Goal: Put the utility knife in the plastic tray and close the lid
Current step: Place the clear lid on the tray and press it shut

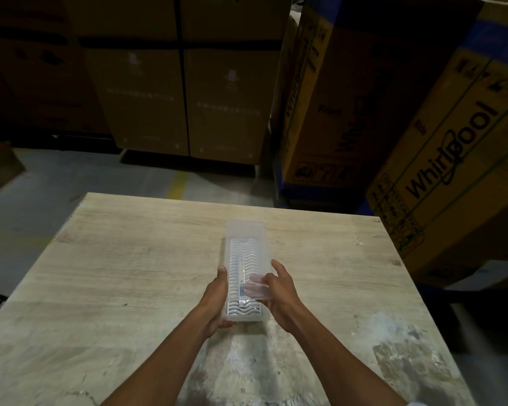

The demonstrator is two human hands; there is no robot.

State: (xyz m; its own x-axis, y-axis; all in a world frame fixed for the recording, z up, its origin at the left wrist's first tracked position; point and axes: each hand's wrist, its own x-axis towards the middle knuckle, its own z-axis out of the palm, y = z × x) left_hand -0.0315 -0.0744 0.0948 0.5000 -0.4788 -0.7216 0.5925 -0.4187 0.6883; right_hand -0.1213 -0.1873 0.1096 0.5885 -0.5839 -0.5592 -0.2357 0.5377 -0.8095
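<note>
Centrally on the worn wooden table [129, 259] lies the clear plastic tray [245, 271], the utility knife [241, 284] inside on its wavy ribbed floor. Left hand [217, 300] cups the tray's left wall; right hand [279, 291], fingers loosely curled, pinches a small clear lid flap [257, 287] above the near end.

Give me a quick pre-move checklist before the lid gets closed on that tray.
1. Utility knife lies inside plastic tray: ok.
2. Left hand steadies the tray's left wall: ok.
3. Right hand holds a clear plastic piece, likely the lid: ok.
4. Lid aligned with the rim: not ok, it sits tilted over the near end.
5. Blade retracted: cannot tell.
6. Tray resting on table: ok.
</note>
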